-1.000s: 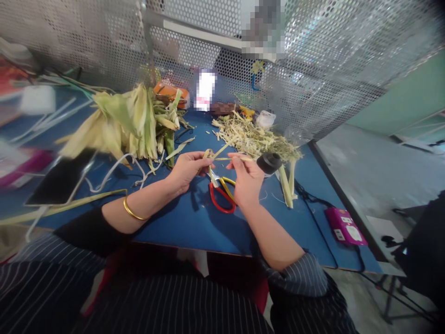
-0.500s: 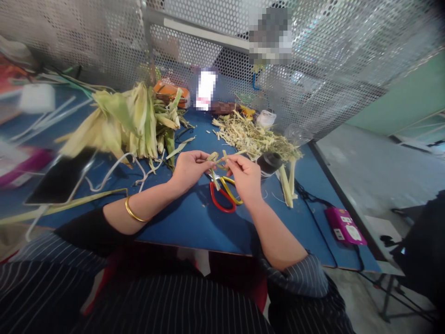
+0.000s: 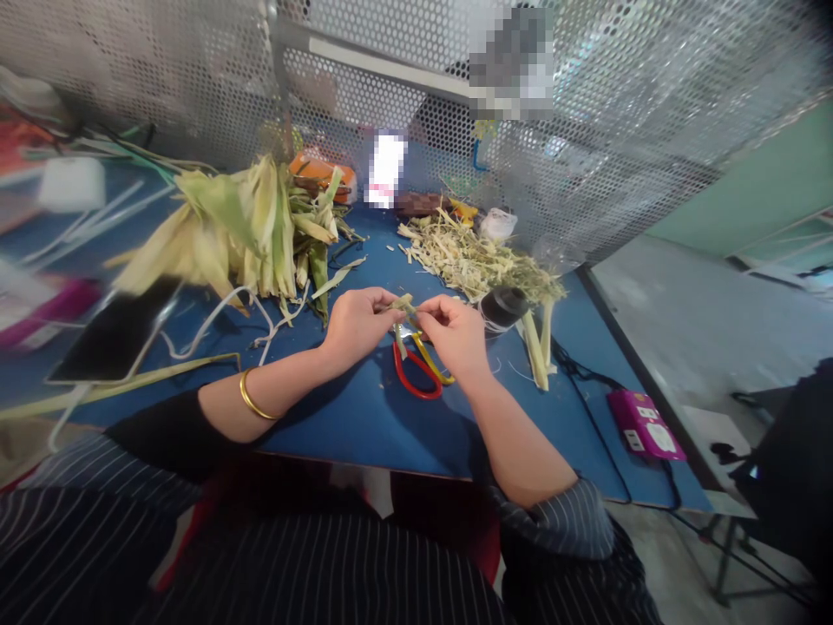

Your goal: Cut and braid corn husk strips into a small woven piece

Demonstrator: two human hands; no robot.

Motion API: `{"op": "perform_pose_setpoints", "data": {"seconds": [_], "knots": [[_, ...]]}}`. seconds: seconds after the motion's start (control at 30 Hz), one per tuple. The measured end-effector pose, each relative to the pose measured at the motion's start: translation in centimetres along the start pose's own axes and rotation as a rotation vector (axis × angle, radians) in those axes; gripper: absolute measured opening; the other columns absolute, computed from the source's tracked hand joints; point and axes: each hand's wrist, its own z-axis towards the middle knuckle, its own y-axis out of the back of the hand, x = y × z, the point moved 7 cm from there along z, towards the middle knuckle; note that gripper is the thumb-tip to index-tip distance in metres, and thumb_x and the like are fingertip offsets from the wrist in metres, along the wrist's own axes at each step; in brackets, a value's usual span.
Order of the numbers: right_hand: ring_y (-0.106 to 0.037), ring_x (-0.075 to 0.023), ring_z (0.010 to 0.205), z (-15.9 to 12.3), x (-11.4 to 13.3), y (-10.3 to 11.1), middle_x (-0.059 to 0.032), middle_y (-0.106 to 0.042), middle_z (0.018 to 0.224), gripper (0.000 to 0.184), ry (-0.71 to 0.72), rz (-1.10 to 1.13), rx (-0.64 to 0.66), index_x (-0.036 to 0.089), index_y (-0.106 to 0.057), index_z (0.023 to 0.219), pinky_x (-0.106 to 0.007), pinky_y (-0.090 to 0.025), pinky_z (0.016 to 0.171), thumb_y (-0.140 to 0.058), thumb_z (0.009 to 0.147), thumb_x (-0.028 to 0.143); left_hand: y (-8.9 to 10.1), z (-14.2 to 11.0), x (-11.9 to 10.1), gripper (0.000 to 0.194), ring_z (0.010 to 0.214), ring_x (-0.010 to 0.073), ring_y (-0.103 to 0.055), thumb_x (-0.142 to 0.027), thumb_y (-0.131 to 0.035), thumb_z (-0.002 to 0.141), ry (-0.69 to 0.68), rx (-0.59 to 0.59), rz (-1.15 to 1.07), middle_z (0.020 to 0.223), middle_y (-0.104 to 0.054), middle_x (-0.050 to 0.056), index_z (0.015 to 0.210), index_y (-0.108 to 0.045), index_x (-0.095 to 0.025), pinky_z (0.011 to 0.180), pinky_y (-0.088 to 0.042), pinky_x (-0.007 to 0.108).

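Fibrous, matt husk strip (image 3: 404, 302); smooth tabletop (image 3: 357, 421); glossy metal bangle (image 3: 247, 398).

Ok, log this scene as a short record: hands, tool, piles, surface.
left hand: pinching a pale strip
right hand: at the same strip, grip partly hidden
scissors: on the near side of the hands, red and yellow handles
leaf pile: pale husk-like leaves, left of the hands
scrap pile: shredded bits, beyond the right hand
surface: blue tabletop
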Motion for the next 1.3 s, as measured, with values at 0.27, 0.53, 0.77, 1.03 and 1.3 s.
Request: {"op": "perform_pose_setpoints", "data": {"seconds": [0.27, 0.53, 0.77, 1.03, 1.3], "knots": [[-0.059, -0.0129, 0.054, 0.2, 0.1, -0.3, 0.0042, -0.059, 0.061, 0.018, 0.047, 0.096, 0.08, 0.021, -0.059, 0.099, -0.028, -0.048, 0.062, -0.055, 0.083, 0.029, -0.1, -0.6, -1.4, 0.02, 0.067, 0.0148, -0.061, -0.029, -0.061, 0.076, -0.108, 0.067, 0.231, 0.078, -0.073, 0.003, 0.087, -0.074, -0.021, 0.06, -0.043, 0.025], [-0.052, -0.0121, 0.058, 0.3, 0.2, 0.3, 0.0007, -0.061, 0.066, 0.022, 0.113, -0.159, 0.07, 0.02, -0.067, 0.071, -0.025, -0.039, 0.057, -0.058, 0.081, 0.037, -1.1, -0.8, -2.6, 0.022, 0.065, 0.0154, -0.06, -0.024, -0.058, 0.074, -0.215, 0.256, 0.412, 0.072, -0.071, 0.002, 0.087, -0.076, -0.024, 0.059, -0.038, 0.024], [-0.045, -0.0087, 0.043, 0.5, -0.4, 0.5, 0.0047, -0.05, 0.052, 0.023, 0.045, -0.047, 0.04, 0.019, -0.061, 0.069, -0.023, -0.036, 0.047, -0.056, 0.081, 0.037, -3.7, -2.0, -1.1, 0.017, 0.048, 0.0099, -0.049, -0.023, -0.058, 0.071, -0.017, 0.699, 0.086, 0.054, -0.061, 0.0, 0.073, -0.073, -0.016, 0.049, -0.034, 0.022], [-0.054, -0.008, 0.039, 0.8, -0.8, 0.7, 0.0027, -0.059, 0.061, 0.023, -0.033, 0.208, 0.017, 0.02, -0.054, 0.073, -0.021, -0.041, 0.041, -0.057, 0.083, 0.041, -3.9, -2.3, -1.0, 0.021, 0.05, 0.0091, -0.049, -0.035, -0.065, 0.072, 0.074, 0.737, -0.019, 0.056, -0.06, 0.001, 0.066, -0.07, -0.016, 0.051, -0.035, 0.023], [-0.058, -0.0079, 0.049, 0.0, 0.8, -0.9, 0.0032, -0.06, 0.066, 0.022, 0.06, 0.324, 0.139, 0.021, -0.051, 0.077, -0.023, -0.05, 0.053, -0.052, 0.086, 0.04, -3.3, -2.2, -0.3, 0.034, 0.04, 0.0057, -0.033, -0.042, -0.068, 0.069, 0.147, 0.512, 0.073, 0.042, -0.047, -0.002, 0.049, -0.063, -0.015, 0.042, -0.022, 0.023]]}}
